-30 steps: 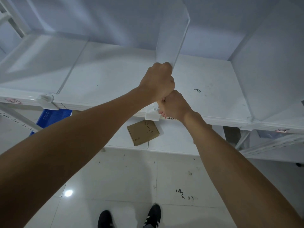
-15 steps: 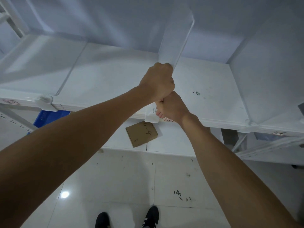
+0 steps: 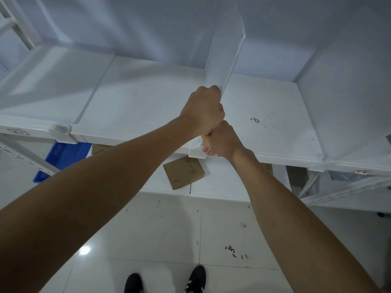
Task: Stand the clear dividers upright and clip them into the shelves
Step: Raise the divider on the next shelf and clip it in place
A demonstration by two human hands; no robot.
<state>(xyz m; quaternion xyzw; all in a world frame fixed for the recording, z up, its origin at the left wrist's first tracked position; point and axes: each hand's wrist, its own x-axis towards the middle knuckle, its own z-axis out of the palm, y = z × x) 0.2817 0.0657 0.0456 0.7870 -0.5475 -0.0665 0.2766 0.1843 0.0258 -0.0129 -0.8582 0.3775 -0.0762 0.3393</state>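
Divider [image 3: 224, 58] stands upright, my left hand [image 3: 203, 111] fisted around its front edge and my right hand [image 3: 222, 140] pinching the clip [image 3: 194, 152] (partly hidden), so uneven pressure could tilt it.

Clear divider [image 3: 224, 58] upright on white shelf [image 3: 137, 102]. Left hand [image 3: 204, 109] fisted round its front edge; right hand [image 3: 222, 140] just below, gripping clip [image 3: 195, 152] at shelf lip.

We see cool, dim, even light over the white shelf [image 3: 135, 98], soft shadows beneath both forearms, one bright glare spot on the floor tiles [image 3: 84, 250], wide-angle bending at the edges, and slight softness throughout.
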